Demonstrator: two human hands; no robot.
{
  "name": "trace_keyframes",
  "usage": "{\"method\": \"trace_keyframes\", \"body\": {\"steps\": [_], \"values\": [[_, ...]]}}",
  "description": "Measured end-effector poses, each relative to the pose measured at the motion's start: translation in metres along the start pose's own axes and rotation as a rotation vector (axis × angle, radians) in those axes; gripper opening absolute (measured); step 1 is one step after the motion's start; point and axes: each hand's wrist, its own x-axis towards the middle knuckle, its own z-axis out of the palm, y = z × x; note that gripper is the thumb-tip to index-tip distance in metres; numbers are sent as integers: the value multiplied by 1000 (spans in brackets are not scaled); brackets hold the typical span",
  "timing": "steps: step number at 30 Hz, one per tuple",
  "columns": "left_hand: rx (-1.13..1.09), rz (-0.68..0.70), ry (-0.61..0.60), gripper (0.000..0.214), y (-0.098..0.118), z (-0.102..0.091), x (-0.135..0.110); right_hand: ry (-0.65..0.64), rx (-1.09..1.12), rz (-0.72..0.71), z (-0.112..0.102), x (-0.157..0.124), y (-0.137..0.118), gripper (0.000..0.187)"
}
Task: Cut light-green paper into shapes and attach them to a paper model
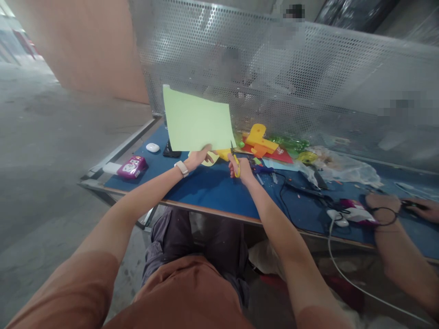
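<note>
Head view: the left hand (199, 157) pinches the green paper sheet (197, 119) at its lower edge, holding it upright above the far left part of the blue tabletop (212, 192). Thin and light, it likely flops, so a hold close to that edge suits it. The right hand (243, 170) has its fingers closed through the yellow scissors (236, 167), whose blades seem to meet the sheet's lower right corner. Both forearms reach forward.

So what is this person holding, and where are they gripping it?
The left hand pinches the green paper sheet at its lower edge; the right hand grips the yellow scissors by their handles.
</note>
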Motion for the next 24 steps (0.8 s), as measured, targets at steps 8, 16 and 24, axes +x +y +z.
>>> {"method": "trace_keyframes", "body": {"steps": [8,16,24], "values": [[26,-43,-24,87,6,-4,-5,-11,20,-31,0,4,6,76],[31,-39,-37,92,10,-4,-10,-1,11,-43,2,-1,2,81],[37,-51,-46,90,16,-5,-13,-9,20,-47,1,-5,-2,79]]}}
